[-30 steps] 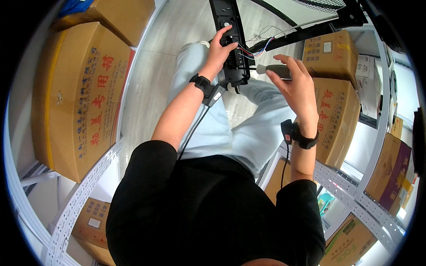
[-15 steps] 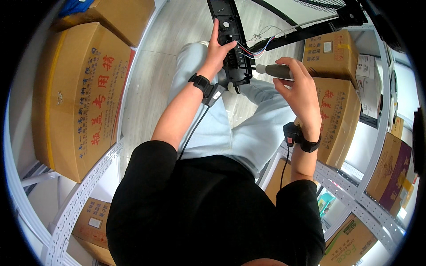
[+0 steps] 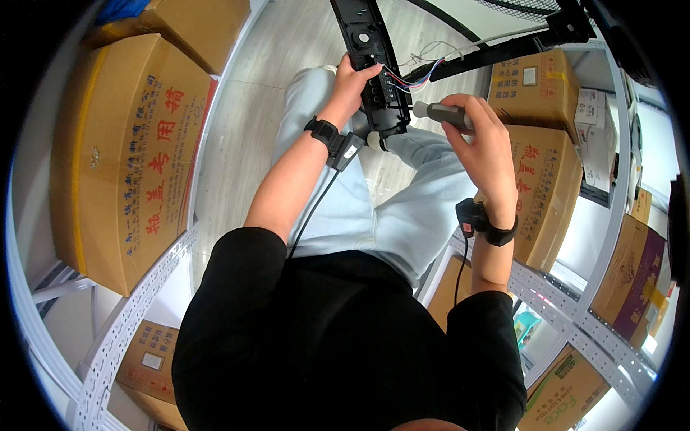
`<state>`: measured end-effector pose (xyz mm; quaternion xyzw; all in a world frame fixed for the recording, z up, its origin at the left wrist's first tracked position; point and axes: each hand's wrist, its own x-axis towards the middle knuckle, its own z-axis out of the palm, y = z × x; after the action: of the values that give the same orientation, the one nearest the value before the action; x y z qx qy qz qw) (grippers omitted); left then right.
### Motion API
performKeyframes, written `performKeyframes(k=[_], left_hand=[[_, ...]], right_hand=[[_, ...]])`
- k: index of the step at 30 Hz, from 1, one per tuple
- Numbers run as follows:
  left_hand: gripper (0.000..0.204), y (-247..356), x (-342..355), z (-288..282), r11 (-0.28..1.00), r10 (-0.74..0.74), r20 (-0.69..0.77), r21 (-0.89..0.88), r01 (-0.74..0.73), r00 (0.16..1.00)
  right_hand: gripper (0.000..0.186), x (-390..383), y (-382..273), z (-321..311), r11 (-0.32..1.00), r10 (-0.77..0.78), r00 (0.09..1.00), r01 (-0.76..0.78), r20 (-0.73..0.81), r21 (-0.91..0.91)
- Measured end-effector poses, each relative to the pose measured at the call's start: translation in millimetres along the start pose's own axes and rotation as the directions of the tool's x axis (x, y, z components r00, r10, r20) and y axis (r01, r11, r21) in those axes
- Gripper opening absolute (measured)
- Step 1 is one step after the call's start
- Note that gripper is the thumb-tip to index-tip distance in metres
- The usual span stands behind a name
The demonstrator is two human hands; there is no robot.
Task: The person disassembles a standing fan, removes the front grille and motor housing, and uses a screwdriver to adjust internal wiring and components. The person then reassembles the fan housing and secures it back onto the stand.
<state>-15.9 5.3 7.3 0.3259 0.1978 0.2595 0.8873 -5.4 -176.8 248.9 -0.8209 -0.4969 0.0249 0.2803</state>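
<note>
My left hand (image 3: 350, 86) grips the left edge of a long black plastic housing (image 3: 364, 43), its thumb laid across the middle of it. Thin coloured wires (image 3: 419, 85) run from the housing's right side toward a black bar. In my right hand (image 3: 483, 136) is a screwdriver (image 3: 447, 115) with a grey handle, my fingers wrapped round its back end. It lies almost level and points left. Its tip meets the lower right side of the housing, where the exact contact is too small to tell.
A black bar (image 3: 489, 61) on a frame stands beyond the wires. Large cardboard boxes (image 3: 122, 158) sit on a white metal shelf (image 3: 136, 323) at my left. More boxes (image 3: 543, 194) are stacked close at my right, beside another shelf. My legs (image 3: 345, 223) are below the housing.
The left index finger has drawn back from its outstretched place along the housing. The housing has shifted slightly up and left, and the screwdriver handle has tilted a little.
</note>
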Motion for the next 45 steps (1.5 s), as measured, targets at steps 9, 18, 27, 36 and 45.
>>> performKeyframes(k=[9, 18, 27, 36, 45], left_hand=[[0.042, -1, 0, 1, 1.000, 0.001, -0.013, 0.009, -0.001, 1.000], [0.043, 0, 0, 1, 0.999, 0.013, 0.006, 0.029, -0.014, 1.000], [0.042, -3, 3, -3, 0.999, 0.011, 0.000, 0.041, -0.011, 1.000], [0.041, -5, 4, -4, 0.999, 0.014, -0.007, 0.039, -0.013, 1.000], [0.041, -6, 4, -4, 0.997, 0.015, -0.028, 0.070, -0.013, 0.999]], right_hand=[[0.027, -1, -2, 4, 0.997, 0.076, 0.996, -0.077, -0.049, -0.026], [0.030, 9, 0, 1, 0.850, 0.383, 0.924, -0.348, 0.011, -0.395], [0.033, 2, -6, -8, 0.953, 0.217, 0.976, -0.206, 0.026, -0.223], [0.036, 0, 2, -5, 0.997, 0.075, 0.996, -0.076, -0.041, -0.032], [0.028, 13, -1, -5, 0.774, 0.493, 0.869, -0.416, 0.041, -0.478]])
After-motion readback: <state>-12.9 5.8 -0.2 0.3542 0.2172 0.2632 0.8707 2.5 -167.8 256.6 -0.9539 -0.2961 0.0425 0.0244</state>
